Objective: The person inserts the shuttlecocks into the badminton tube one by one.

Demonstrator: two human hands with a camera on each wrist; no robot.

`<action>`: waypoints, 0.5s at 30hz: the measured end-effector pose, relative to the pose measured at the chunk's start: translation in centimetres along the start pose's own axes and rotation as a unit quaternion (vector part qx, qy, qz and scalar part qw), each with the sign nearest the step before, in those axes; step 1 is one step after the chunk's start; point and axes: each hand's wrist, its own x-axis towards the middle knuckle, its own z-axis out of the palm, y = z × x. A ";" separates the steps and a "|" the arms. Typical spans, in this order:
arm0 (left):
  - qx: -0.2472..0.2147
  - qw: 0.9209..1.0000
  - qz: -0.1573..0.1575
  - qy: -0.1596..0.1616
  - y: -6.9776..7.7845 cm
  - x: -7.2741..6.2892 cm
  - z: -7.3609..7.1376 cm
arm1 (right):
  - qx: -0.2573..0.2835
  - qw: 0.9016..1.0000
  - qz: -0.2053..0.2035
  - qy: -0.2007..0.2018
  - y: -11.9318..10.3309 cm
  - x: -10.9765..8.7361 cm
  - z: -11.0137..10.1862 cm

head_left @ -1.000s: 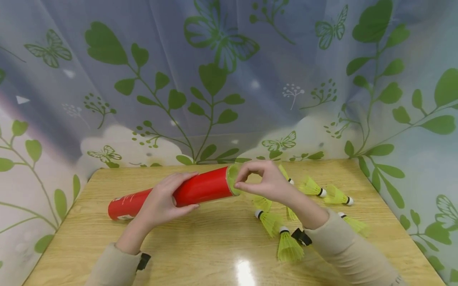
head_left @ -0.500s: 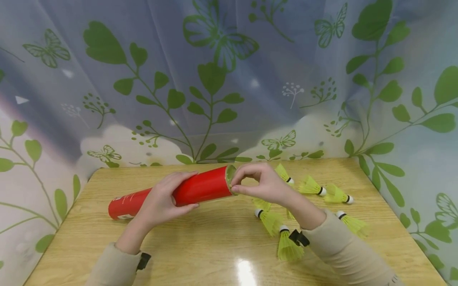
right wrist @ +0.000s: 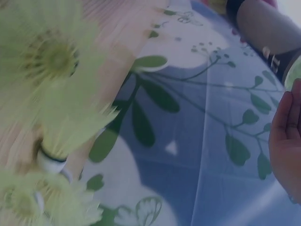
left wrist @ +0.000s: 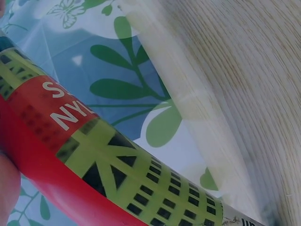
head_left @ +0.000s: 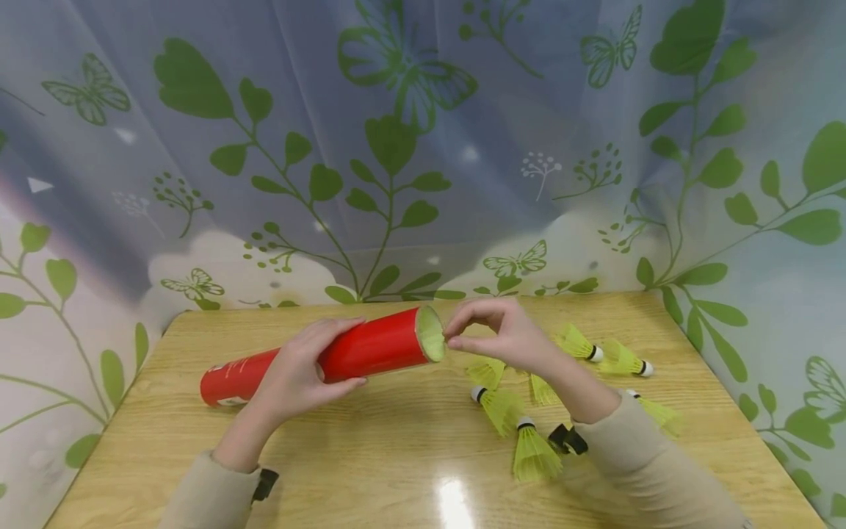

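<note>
Blue-grey leaf-print cloth (head_left: 277, 169) hung behind a wooden table (head_left: 370, 470). Red tube (head_left: 380, 342) slanted over the table, open mouth raised to the right, gripped round its middle by the left hand (head_left: 300, 367); both looked unmoved from half a second earlier. Right hand (head_left: 502, 334) had drawn slightly back from the mouth, fingers bent toward the thumb; could not tell whether it pinched anything. Loose yellow shuttlecocks (head_left: 534, 452) lay about the right forearm. Yellow-green skirt (head_left: 432, 341) showed more plainly inside the mouth.

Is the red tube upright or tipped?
Tipped: the head view shows the red tube slanting sideways in the left hand.
</note>
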 end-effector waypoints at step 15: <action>0.008 1.000 0.007 0.007 -0.2 0.1 -0.2 | -0.102 0.988 0.103 0.055 3.3 -2.2 -5.7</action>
